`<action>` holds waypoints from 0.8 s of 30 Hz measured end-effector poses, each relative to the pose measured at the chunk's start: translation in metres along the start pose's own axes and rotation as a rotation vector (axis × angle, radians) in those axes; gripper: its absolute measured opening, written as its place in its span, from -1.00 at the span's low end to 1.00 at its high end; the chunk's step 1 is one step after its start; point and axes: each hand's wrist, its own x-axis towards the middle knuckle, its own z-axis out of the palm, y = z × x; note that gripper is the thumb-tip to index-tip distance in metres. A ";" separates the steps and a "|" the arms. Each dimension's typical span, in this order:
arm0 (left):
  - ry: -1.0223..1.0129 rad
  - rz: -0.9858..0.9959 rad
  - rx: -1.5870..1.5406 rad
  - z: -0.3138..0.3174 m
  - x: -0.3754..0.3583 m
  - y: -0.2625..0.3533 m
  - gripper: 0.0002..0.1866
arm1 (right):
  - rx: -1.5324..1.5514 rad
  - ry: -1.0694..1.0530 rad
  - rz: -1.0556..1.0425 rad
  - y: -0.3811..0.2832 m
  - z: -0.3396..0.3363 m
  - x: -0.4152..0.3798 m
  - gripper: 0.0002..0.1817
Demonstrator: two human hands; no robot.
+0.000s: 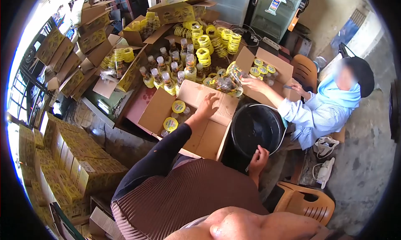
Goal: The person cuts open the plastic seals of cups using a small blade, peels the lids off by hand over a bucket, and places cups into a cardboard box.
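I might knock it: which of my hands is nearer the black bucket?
Right: your right hand is beside the black bucket; the left hand is farther, at the open box.

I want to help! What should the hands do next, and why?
Perhaps the left hand should reach for a standing bottle: it looks empty, and the open box below it shows bare floor beside a few yellow-topped containers.

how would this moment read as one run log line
left hand: open, over carton; right hand: by black bucket; carton: flaps open, yellow-lidded containers inside
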 end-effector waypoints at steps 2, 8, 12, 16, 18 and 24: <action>0.014 -0.027 -0.013 -0.008 -0.022 0.003 -0.49 | 0.041 0.080 0.070 -0.001 -0.011 0.000 -0.81; 0.088 -0.212 0.022 -0.054 -0.082 -0.011 -0.65 | 0.037 0.419 0.479 0.051 -0.032 -0.021 -0.71; 0.011 -0.280 0.230 -0.070 -0.119 -0.027 -0.61 | -0.014 0.159 0.774 0.113 -0.027 -0.069 -0.68; -0.123 -0.343 0.338 -0.073 -0.149 -0.034 -0.56 | -0.062 -0.181 0.910 0.138 -0.019 -0.110 -0.62; -0.160 -0.343 0.371 -0.072 -0.155 -0.030 -0.50 | -0.152 -0.282 0.883 0.139 -0.015 -0.121 -0.61; -0.201 -0.446 0.547 -0.073 -0.162 -0.011 -0.19 | -0.357 -0.551 0.788 0.126 -0.002 -0.134 -0.49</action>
